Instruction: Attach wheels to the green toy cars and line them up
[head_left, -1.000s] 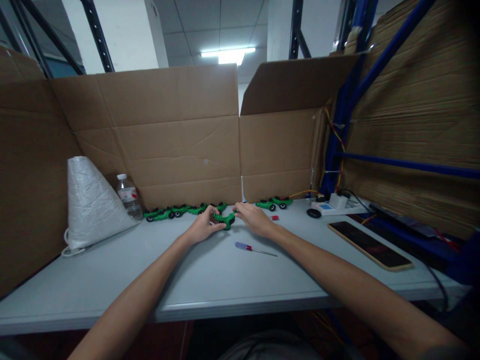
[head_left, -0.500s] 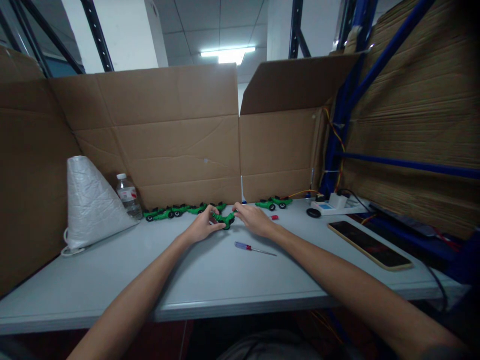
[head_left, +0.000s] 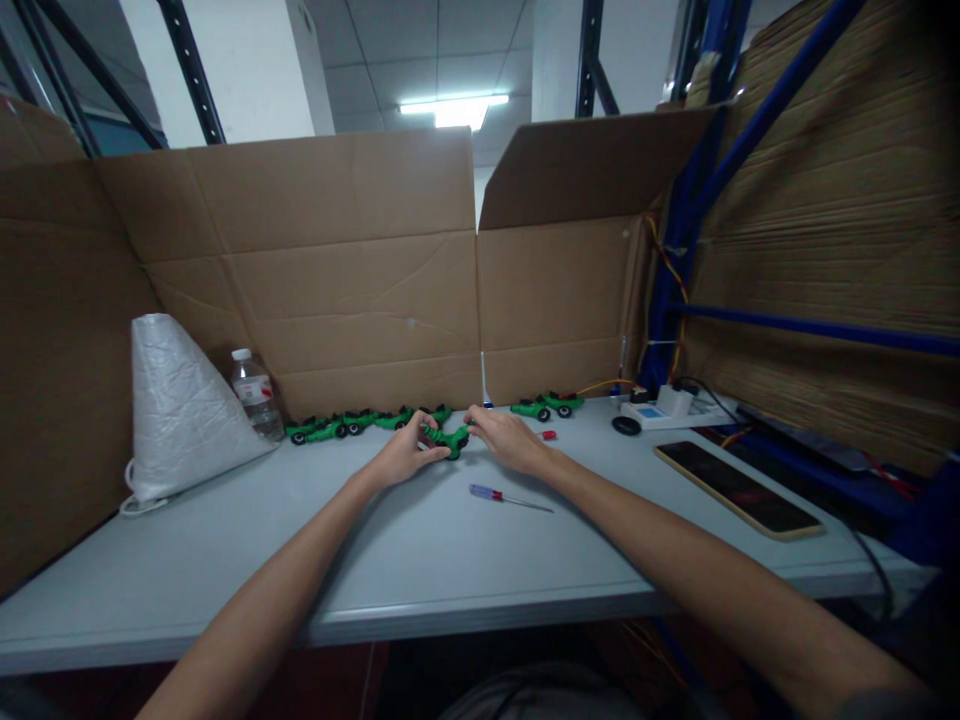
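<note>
A green toy car (head_left: pixel 448 440) with dark wheels is held just above the table between my two hands. My left hand (head_left: pixel 405 453) is closed on its left side, thumb along the near edge. At the car's right end are the closed fingertips of my right hand (head_left: pixel 504 436); whether they pinch the car itself or a small part is too small to tell. Nearer to me lies a screwdriver (head_left: pixel 487 492) with a clear purple and red handle, its shaft pointing right. Part of a red-ended tool (head_left: pixel 549 435) shows behind my right hand.
Several green toy cars (head_left: pixel 319 430) line the back of the table, with more green cars (head_left: pixel 536 408) right of centre. A water bottle (head_left: pixel 255 390) and a silvery bag (head_left: pixel 184 420) stand at left. At right are a phone (head_left: pixel 739 490), a black ring (head_left: pixel 626 426) and a power strip (head_left: pixel 679 412).
Both hands and the toy car stay almost exactly where they were. The whole view has shifted very slightly.
</note>
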